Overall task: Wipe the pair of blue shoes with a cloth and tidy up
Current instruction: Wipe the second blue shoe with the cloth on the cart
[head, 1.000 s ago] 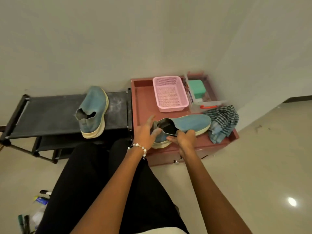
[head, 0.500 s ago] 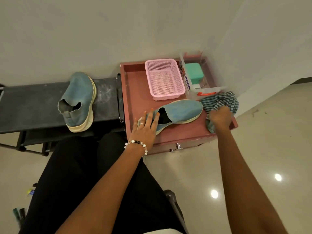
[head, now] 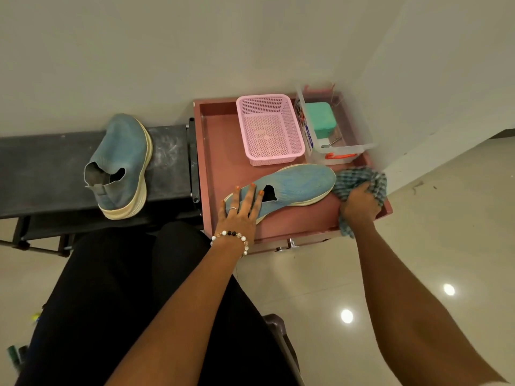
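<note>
One blue slip-on shoe (head: 298, 185) with a cream sole lies flat on the red-brown cabinet top (head: 220, 151), toe pointing right. My left hand (head: 239, 210) rests on its heel with the fingers spread, pressing it down. My right hand (head: 359, 204) is closed around a blue-and-white checked cloth (head: 362, 179) bunched just past the shoe's toe, at the cabinet's right front corner. The second blue shoe (head: 122, 165) stands alone on the black shoe rack (head: 41, 168) to the left, heel toward me.
A pink mesh basket (head: 270, 129) stands behind the shoe, with a clear plastic bin (head: 340, 151) holding a teal box (head: 320, 118) to its right. Walls close in behind and on the right. My black-clad legs fill the lower left; glossy floor tiles lie to the right.
My right hand left the shoe, reached right and closed on the checked cloth. My left hand flattened onto the shoe's heel. The view shifted closer and lower.
</note>
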The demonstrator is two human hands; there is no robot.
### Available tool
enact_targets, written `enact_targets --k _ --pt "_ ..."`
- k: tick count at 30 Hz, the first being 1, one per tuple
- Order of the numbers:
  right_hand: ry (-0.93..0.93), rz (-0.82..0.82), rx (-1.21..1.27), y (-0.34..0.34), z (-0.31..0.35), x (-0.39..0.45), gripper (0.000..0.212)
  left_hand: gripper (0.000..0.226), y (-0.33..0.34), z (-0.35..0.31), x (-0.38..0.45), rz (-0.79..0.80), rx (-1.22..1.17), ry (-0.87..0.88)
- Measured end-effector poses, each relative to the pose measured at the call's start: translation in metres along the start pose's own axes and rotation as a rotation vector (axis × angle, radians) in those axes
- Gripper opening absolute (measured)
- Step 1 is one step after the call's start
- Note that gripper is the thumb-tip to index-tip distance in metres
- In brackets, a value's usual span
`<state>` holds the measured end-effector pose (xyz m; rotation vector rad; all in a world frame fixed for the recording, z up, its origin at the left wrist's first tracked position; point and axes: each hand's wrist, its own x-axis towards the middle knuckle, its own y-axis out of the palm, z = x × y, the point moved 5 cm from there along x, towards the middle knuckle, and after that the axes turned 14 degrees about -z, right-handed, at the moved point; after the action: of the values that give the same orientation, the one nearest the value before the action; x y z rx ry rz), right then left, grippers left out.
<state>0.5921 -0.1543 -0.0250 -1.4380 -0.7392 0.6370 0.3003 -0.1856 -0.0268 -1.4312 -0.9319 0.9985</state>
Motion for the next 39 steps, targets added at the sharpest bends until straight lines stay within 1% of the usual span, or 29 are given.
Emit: enact_targets --k 1,2,3,5,7,8,9,10,11,12,13,14,15,17,19,21,22,24,26,28,31,33,35,37,39 --pt "0.006 0.012 0.026 0.001 -0.004 -0.008 0.05 0.099 0.002 0.0 0.001 0.008 0.002 -0.002" --pt "0.046 0.043 0.106 0.0 -0.008 -0.019 0.041 0.099 0.003 0.0 0.002 0.015 0.005 -0.003" --pt "0.108 0.08 0.23 0.001 -0.012 -0.03 0.036 0.1 0.004 -0.001 0.002 0.023 0.007 -0.003" --pt "0.268 0.136 0.56 0.0 -0.022 -0.052 0.03 0.103 0.005 -0.002 0.002 0.044 0.006 -0.001" --pt "0.495 0.189 0.911 -0.011 -0.03 -0.075 0.02 0.103 0.003 -0.003 0.001 0.063 -0.006 0.008" --pt "0.649 0.248 1.136 -0.014 -0.033 -0.087 0.016 0.1 0.001 -0.002 0.0 0.061 -0.022 0.015" --pt "0.796 0.365 1.37 -0.018 -0.031 -0.101 0.012 0.097 -0.002 -0.002 -0.001 0.05 -0.043 0.022" --pt "0.889 0.507 1.567 -0.023 -0.027 -0.116 0.01 0.095 -0.004 -0.001 -0.002 0.03 -0.064 0.03" --pt "0.919 0.63 1.704 -0.031 -0.022 -0.127 0.013 0.094 -0.008 -0.001 -0.003 0.004 -0.083 0.035" --pt "0.891 0.707 1.783 -0.038 -0.017 -0.135 0.02 0.095 -0.013 0.0 -0.004 -0.02 -0.105 0.031" --pt "0.821 0.733 1.807 -0.047 -0.013 -0.142 0.029 0.095 -0.018 0.0 -0.006 -0.042 -0.127 0.015" --pt "0.751 0.729 1.81 -0.055 -0.009 -0.146 0.037 0.094 -0.023 0.0 -0.007 -0.063 -0.145 -0.014" --pt "0.678 0.696 1.791 -0.065 -0.003 -0.149 0.041 0.093 -0.028 0.002 -0.007 -0.081 -0.155 -0.05" --pt "0.565 0.551 1.628 -0.079 0.009 -0.15 0.035 0.085 -0.038 0.008 -0.01 -0.122 -0.144 -0.121" --pt "0.462 0.402 1.404 -0.09 0.021 -0.15 0.026 0.078 -0.047 0.016 -0.015 -0.163 -0.101 -0.141" --pt "0.319 0.209 1.204 -0.098 0.032 -0.148 0.022 0.074 -0.052 0.015 -0.022 -0.189 -0.045 -0.084" --pt "0.228 0.112 1.147 -0.1 0.041 -0.147 0.02 0.07 -0.054 0.012 -0.027 -0.197 0.008 -0.023" --pt "0.03 -0.045 1.116 -0.103 0.062 -0.149 0.02 0.064 -0.05 0.004 -0.035 -0.185 0.146 0.117" --pt "-0.17 -0.183 1.036 -0.099 0.081 -0.15 0.026 0.062 -0.043 0.003 -0.035 -0.123 0.215 0.167" --pt "-0.358 -0.266 0.872 -0.088 0.098 -0.149 0.038 0.062 -0.038 0.005 -0.028 -0.052 0.231 0.147" --pt "-0.558 -0.244 0.668 -0.071 0.116 -0.141 0.05 0.06 -0.031 0.008 -0.016 0.062 0.246 0.119" --pt "-0.654 -0.226 0.562 -0.062 0.121 -0.13 0.052 0.064 -0.028 0.015 -0.01 0.047 0.209 0.076" --pt "-0.679 -0.125 0.477 -0.05 0.121 -0.119 0.054 0.071 -0.024 0.021 -0.006 0.014 0.161 0.04" --pt "-0.656 0.002 0.395 -0.034 0.118 -0.108 0.055 0.075 -0.019 0.024 -0.002 -0.008 0.12 0.032" --pt "-0.656 0.0 0.361 -0.023 0.117 -0.101 0.056 0.077 -0.016 0.025 0.004 -0.011 0.084 0.041"
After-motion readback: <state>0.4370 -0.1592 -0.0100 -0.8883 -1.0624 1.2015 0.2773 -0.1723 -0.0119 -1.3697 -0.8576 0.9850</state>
